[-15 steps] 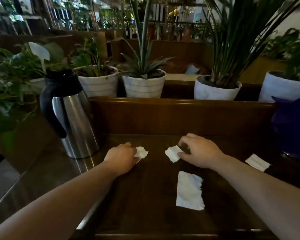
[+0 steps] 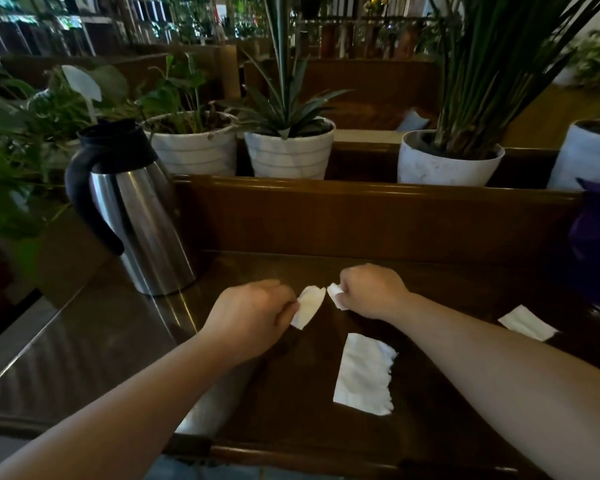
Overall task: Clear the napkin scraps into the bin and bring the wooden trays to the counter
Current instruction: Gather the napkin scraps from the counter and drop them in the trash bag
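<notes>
Napkin scraps lie across the dark wooden worktop (image 2: 291, 393), four in all. One scrap (image 2: 308, 306) is pinched at its left edge in the closed fingers of the left hand (image 2: 250, 317), its free end hanging toward the right. A smaller scrap (image 2: 336, 295) pokes out of the right hand (image 2: 371, 292), whose fingers are curled shut around it. The two held scraps sit just beside each other, with a narrow gap between them. A larger torn piece (image 2: 364, 374) lies flat on the worktop nearer the person, below the right hand and between the two forearms. A fourth piece (image 2: 525, 323) lies flat well apart to the right, beyond the right forearm. A steel jug (image 2: 142, 226) with a black handle and lid stands at the worktop's far left corner. Behind the raised wooden back, white pots (image 2: 288, 154) hold green plants. A purple object (image 2: 596, 251) sits at the right edge; what it is cannot be told.
</notes>
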`<state>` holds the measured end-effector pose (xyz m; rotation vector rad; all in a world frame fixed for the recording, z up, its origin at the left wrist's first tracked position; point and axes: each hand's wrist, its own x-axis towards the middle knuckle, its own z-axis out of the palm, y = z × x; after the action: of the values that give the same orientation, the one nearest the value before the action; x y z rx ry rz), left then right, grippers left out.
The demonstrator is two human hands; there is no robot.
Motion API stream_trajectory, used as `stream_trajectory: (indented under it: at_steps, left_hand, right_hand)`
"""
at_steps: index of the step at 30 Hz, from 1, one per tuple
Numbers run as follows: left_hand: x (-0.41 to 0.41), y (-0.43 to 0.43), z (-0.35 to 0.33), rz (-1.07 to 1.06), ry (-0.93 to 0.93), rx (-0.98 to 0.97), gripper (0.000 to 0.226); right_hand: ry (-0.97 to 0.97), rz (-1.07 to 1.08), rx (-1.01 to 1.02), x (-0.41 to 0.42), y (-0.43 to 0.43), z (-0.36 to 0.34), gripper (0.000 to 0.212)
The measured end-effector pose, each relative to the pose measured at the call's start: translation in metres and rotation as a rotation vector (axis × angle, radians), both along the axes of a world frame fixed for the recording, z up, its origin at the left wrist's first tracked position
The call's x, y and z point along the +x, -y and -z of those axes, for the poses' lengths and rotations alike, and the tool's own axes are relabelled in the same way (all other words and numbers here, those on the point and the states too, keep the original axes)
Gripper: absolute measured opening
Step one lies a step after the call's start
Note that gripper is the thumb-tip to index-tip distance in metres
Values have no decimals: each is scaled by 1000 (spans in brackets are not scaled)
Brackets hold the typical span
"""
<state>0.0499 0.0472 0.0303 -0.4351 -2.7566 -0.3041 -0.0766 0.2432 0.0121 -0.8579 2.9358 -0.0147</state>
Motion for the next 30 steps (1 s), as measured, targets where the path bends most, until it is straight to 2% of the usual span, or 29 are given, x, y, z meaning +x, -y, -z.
stream_trajectory:
  at_steps: [3,8,10,13,16,20,24,30]
  left_hand:
    - [9,-20,-7,67,-15,28,16]
    - [12,-59,-2,146,17,-6,30]
    - [8,-71,7,187,75,-59,36]
    - [3,-81,22,249,216,-125,29]
    - [1,-88,35,260,296,-165,33]
    - [-5,-95,41,237,312,-263,44]
    - [-12,-105,36,258,313,-251,25]
    - [-40,-155,6,275,251,-126,22]
  right_hand:
    - [13,-25,-51,-2,-7,2,10]
    - [27,-90,-137,-3,-37,-7,7]
    - [110,-139,-149,-1,-55,-14,5]
    - [196,-183,-152,7,-81,-19,3]
    - [174,-176,-203,15,-104,-18,3]
    - [142,-161,-293,26,-128,-18,4]
    - [111,-63,-331,32,-160,-20,3]
    - [-26,261,-423,24,-246,-25,5]
